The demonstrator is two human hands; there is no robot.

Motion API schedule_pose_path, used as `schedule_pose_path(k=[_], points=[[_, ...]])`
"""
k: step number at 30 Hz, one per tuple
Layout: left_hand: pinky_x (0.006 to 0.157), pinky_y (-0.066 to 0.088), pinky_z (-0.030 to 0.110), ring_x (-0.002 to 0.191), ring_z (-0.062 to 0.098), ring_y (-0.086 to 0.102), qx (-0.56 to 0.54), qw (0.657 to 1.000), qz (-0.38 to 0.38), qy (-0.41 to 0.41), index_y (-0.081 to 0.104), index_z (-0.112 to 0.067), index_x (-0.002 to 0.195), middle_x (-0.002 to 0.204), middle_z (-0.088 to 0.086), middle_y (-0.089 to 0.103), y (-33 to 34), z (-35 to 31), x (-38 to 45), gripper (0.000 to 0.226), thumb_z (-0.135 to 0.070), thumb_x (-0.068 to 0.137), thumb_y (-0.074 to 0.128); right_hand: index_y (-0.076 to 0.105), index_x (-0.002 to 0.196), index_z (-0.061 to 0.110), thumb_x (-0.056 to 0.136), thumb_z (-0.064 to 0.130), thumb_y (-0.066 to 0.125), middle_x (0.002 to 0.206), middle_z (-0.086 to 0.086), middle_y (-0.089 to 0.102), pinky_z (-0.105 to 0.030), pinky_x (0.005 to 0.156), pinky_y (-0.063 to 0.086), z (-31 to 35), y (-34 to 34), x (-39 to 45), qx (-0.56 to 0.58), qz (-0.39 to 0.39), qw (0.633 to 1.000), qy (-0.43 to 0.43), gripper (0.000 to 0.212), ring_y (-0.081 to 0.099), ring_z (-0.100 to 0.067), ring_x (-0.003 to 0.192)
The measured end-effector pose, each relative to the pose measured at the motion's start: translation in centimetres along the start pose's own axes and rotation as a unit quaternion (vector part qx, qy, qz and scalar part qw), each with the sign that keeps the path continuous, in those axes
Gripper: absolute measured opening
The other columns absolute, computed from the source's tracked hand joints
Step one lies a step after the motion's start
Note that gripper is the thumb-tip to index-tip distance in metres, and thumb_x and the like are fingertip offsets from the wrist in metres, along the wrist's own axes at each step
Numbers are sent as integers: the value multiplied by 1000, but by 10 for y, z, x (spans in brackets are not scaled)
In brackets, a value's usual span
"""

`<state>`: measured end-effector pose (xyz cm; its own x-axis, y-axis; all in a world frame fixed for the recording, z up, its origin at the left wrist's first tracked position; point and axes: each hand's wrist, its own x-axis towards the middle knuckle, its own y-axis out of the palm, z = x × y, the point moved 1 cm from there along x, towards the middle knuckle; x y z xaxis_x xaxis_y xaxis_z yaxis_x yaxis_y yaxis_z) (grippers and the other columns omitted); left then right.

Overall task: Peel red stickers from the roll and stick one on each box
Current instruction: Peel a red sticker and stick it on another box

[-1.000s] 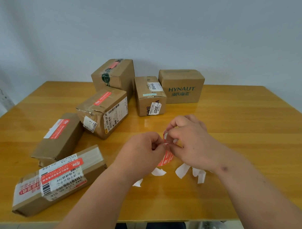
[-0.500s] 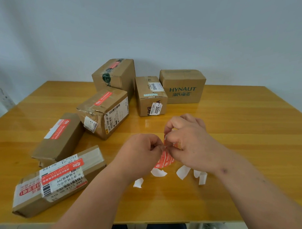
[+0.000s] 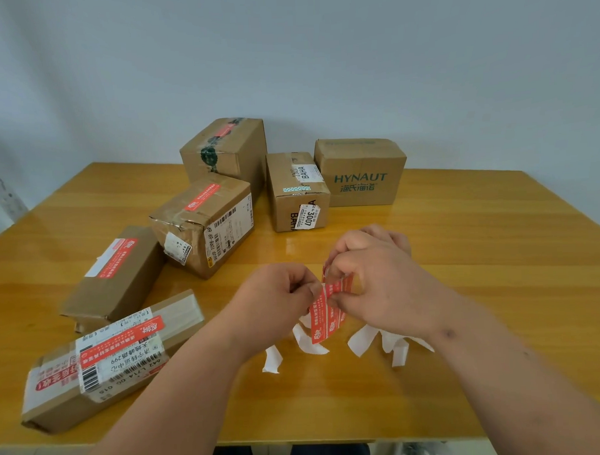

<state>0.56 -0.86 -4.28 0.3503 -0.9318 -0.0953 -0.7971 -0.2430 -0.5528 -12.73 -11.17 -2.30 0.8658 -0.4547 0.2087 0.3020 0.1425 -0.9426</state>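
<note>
you're pinching the red sticker strip (image 3: 329, 306) between left hand (image 3: 281, 297) and right hand (image 3: 371, 276), bracing it for peeling.

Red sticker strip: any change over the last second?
The red sticker strip hangs longer below the hands now, more of it drawn out. The left hand and right hand still pinch it above the table, barely shifted. The six boxes and the white backing scraps stayed put.
</note>
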Motion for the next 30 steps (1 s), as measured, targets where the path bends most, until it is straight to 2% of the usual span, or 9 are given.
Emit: schedule_pose_path(k=[3, 5, 9, 12, 14, 16, 21, 26, 30], points=[[79, 54, 39, 85, 19, 67, 12, 1000, -2, 12, 69, -23, 85, 82, -3, 71, -5, -5, 0, 20, -31, 97, 55, 69, 96, 32, 77, 38, 73, 107, 20, 47, -33, 102, 15, -1, -4, 3, -19, 18, 1000, 13, 21, 29, -6, 113], [78, 54, 37, 84, 19, 66, -5, 1000, -10, 13, 70, -24, 85, 81, -3, 71, -8, -7, 0, 23, -35, 97, 54, 70, 92, 31, 78, 38, 73, 106, 20, 47, -34, 103, 15, 0, -5, 5, -20, 14, 1000, 14, 16, 29, -8, 112], [69, 54, 24, 74, 7, 65, -30, 999, 0, 22, 71, -30, 87, 79, -6, 71, -11, -8, -3, 18, -46, 87, 63, 72, 85, 30, 79, 37, 72, 105, 19, 46, -33, 102, 15, 0, -6, 5, -12, 9, 1000, 14, 9, 30, -10, 112], [59, 46, 16, 64, 2, 56, -43, 998, 28, 32, 73, -26, 84, 74, -2, 68, -11, -9, -5, 31, -55, 76, 67, 73, 85, 30, 80, 39, 70, 104, 18, 46, -32, 101, 14, 1, -5, 6, -13, 0, 1000, 9, 10, 30, -10, 111], [57, 46, 13, 64, 3, 59, -39, 998, 22, 34, 73, -24, 83, 73, -4, 69, -10, -9, -5, 27, -50, 77, 70, 73, 89, 30, 80, 39, 70, 103, 18, 45, -33, 102, 15, 1, -5, 7, -17, -2, 1000, 9, 12, 31, -10, 109], [62, 50, 22, 70, 12, 63, -21, 999, -5, 31, 72, -24, 81, 76, -1, 70, -9, -8, -2, 15, -37, 86, 69, 72, 92, 30, 79, 40, 72, 102, 18, 42, -32, 102, 16, 1, -4, 8, -22, -4, 1000, 9, 16, 31, -10, 106], [77, 55, 41, 86, 26, 67, -28, 1000, -8, 0, 70, -21, 83, 82, 4, 72, -7, -6, 2, 17, -31, 93, 61, 61, 76, 33, 78, 37, 73, 101, 17, 44, -33, 100, 19, 3, -4, 8, -17, 5, 1000, 10, 13, 32, -9, 104], [59, 45, 12, 64, -5, 64, -85, 996, -4, -35, 70, -15, 86, 69, -10, 71, -6, -2, 4, 19, -29, 94, 60, 53, 68, 35, 77, 33, 74, 101, 18, 48, -33, 99, 19, 6, -5, 7, -19, 9, 1000, 4, 23, 33, -9, 106], [64, 44, 15, 67, -2, 66, -103, 994, -1, -45, 71, -17, 89, 73, -7, 73, -6, -1, 5, 19, -32, 93, 61, 47, 59, 35, 74, 36, 76, 101, 18, 48, -33, 99, 20, 7, -5, 8, -10, 24, 1000, 15, 33, 33, -8, 105]])
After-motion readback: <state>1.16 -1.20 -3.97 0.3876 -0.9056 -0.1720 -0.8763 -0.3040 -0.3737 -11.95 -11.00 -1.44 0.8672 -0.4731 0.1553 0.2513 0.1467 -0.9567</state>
